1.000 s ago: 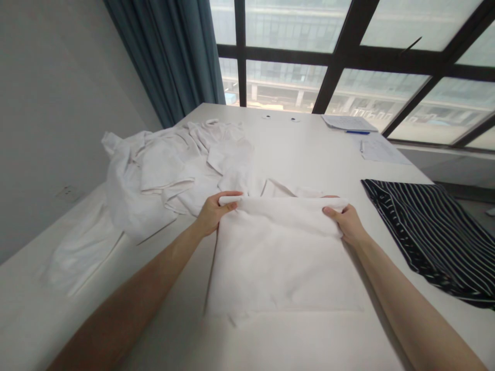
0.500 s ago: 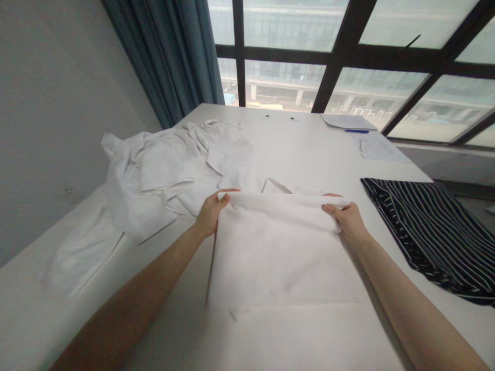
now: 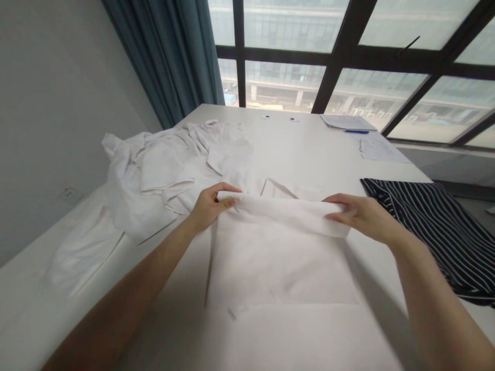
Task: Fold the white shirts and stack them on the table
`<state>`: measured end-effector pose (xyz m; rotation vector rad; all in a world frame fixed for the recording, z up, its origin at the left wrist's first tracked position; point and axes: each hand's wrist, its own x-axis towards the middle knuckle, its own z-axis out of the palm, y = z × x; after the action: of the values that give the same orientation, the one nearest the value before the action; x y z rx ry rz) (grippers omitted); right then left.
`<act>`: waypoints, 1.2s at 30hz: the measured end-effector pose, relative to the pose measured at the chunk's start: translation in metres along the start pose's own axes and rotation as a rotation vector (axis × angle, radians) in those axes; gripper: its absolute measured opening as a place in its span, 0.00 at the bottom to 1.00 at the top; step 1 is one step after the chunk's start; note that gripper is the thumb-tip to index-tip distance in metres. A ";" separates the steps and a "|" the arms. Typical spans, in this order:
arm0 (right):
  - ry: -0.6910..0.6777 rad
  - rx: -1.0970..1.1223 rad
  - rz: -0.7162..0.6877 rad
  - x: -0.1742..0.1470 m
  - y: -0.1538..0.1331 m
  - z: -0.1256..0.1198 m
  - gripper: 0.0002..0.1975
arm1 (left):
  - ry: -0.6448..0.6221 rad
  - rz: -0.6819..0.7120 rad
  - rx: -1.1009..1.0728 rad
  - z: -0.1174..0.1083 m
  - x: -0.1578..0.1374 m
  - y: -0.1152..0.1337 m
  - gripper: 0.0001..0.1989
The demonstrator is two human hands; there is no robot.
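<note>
A white garment [image 3: 278, 257], its exact kind not clear, lies partly folded in front of me with its far edge lifted. My left hand [image 3: 211, 206] pinches the far left corner between thumb and fingers. At the far right corner, my right hand [image 3: 358, 214] grips the same edge, thumb below and fingers above. Between the hands the edge forms a rolled band. Just behind it a small flap of white cloth [image 3: 280, 189] shows on the table. To the left of my left hand lies a crumpled heap of white clothes [image 3: 166, 165].
The white table [image 3: 294, 149] reaches back to the window. A black-and-white striped cloth [image 3: 433, 226] lies at the right. Papers [image 3: 348, 122] and a blue pen [image 3: 356, 131] rest at the far right, with two small round pieces [image 3: 294, 119] near the back edge.
My right hand has shifted slightly right and its wrist has turned and risen, the elbow swinging outward. The left hand stays at its corner with its fingers a little higher.
</note>
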<state>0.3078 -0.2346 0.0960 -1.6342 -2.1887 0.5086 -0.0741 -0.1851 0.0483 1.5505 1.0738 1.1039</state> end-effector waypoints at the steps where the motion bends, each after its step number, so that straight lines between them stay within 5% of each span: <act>1: -0.021 -0.067 -0.017 -0.001 -0.008 0.000 0.18 | -0.018 0.012 0.046 -0.001 0.000 0.008 0.20; 7: -0.048 -0.312 -0.285 0.000 -0.048 0.016 0.16 | -0.291 0.045 0.283 -0.012 -0.003 0.050 0.14; 12: 0.069 -0.441 -0.445 0.002 -0.054 0.028 0.13 | -0.513 0.083 0.780 -0.001 -0.017 0.075 0.20; 16: 0.151 -0.565 -0.545 0.001 -0.060 0.034 0.13 | -0.526 0.098 1.223 0.025 -0.029 0.086 0.17; 20: 0.169 -0.594 -0.554 -0.002 -0.066 0.037 0.12 | -0.455 0.207 1.393 0.042 -0.036 0.084 0.19; 30: 0.067 -0.459 -0.507 -0.004 -0.082 0.057 0.12 | -0.299 0.595 1.343 0.054 -0.041 0.059 0.09; 36: 0.075 -0.486 -0.531 -0.005 -0.084 0.068 0.07 | -0.270 0.603 1.360 0.060 -0.045 0.057 0.09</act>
<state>0.2059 -0.2667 0.0781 -1.1461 -2.6830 -0.2465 -0.0183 -0.2507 0.0855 3.1297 1.2478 0.3622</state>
